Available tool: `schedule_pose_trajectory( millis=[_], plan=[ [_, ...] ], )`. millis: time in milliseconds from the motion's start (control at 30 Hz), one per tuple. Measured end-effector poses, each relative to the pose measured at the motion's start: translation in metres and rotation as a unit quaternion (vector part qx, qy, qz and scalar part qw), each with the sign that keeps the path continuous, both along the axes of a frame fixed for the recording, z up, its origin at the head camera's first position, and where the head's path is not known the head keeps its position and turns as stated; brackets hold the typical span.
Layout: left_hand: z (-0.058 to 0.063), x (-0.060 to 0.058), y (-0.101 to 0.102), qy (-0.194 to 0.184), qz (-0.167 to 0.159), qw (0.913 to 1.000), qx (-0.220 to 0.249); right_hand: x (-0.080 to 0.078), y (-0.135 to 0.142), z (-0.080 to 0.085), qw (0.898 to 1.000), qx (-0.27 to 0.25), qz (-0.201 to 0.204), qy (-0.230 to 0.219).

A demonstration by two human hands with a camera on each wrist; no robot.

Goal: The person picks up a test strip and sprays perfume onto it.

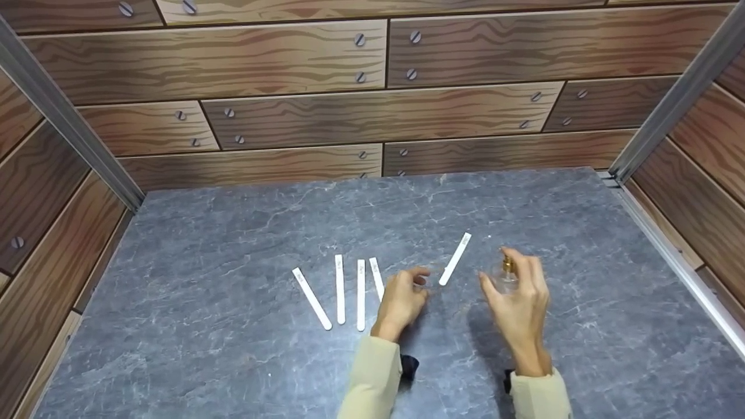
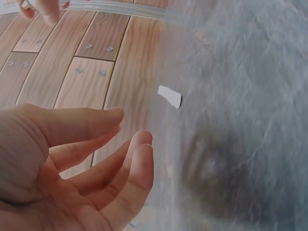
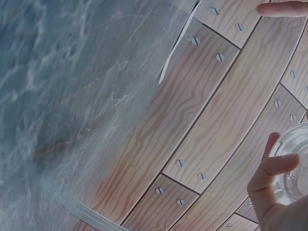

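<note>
My right hand [image 1: 521, 297] grips a small clear glass perfume bottle [image 1: 505, 281] with a gold spray neck, index finger at its top. In the right wrist view the round, ridged glass base [image 3: 296, 161] shows between thumb and fingers. My left hand [image 1: 401, 299] hovers over the table, its fingers loosely bent. The left wrist view shows a gap between thumb and fingers [image 2: 137, 168], with nothing seen in it. Between the hands lies a white paper test strip [image 1: 455, 259] with small print at its far end. The left hand partly covers another strip [image 1: 377, 276].
Three more white strips lie left of the left hand: a slanted strip [image 1: 312, 298], a straight strip [image 1: 340, 289] and another strip [image 1: 361, 295]. The grey marbled table [image 1: 233, 244] is bounded by wood-patterned walls [image 1: 291, 61] and a metal rail [image 1: 681, 262] on the right.
</note>
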State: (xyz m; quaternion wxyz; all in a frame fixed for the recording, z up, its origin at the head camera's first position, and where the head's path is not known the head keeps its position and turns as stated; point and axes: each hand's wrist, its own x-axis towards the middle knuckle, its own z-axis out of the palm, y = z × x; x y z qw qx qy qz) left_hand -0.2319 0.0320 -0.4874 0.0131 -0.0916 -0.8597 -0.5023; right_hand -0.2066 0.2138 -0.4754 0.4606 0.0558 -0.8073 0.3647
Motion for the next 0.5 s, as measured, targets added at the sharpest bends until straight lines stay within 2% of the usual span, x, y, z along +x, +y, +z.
schedule_pose_trajectory(
  millis=[200, 400, 500],
  plan=[
    [-0.003, 0.005, -0.011, 0.049, 0.037, 0.9981, -0.002, 0.001, 0.0, 0.001, 1.0, 0.001, 0.005, 0.002],
    [-0.009, 0.009, -0.021, 0.064, 0.078, 0.9947, 0.018, 0.001, 0.002, 0.0, 1.0, 0.003, 0.008, 0.003],
    [-0.012, 0.012, -0.025, 0.068, 0.088, 0.9933, 0.03, 0.0, 0.002, 0.0, 1.0, 0.001, 0.006, 0.001]
  ],
)
